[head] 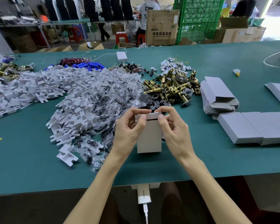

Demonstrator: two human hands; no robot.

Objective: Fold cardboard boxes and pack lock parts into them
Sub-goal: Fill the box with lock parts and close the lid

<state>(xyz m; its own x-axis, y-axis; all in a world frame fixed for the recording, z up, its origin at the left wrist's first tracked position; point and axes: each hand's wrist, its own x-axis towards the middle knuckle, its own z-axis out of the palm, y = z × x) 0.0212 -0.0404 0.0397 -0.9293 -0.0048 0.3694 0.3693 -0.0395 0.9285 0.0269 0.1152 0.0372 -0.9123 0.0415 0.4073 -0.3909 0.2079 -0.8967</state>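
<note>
- Upright over the near tabletop (31, 159): cardboard box (149, 138), gripped between left hand (128, 128) and right hand (174, 129)
- Curled fingers (143, 118) pinching its top flap (148, 115), seemingly mid-tuck
- Light, thin card, easily creased; best taken by the side walls
- Beyond: brass latches (171, 88) heaped

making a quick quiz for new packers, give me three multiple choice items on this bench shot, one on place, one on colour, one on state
1. Where does the pile of brass latch parts lie from the held box?
A. beyond it, to the right
B. at the table's near edge
C. in a crate

2. What colour is the table cover?
A. red
B. teal
C. white

3. How is the box's top flap?
A. torn off
B. taped shut
C. not fully closed

Key:
1 A, the pile sits past the box, rightward.
2 B, teal shows round every pile.
3 C, a dark gap shows under the flap while the left hand and right hand pinch it.
</note>
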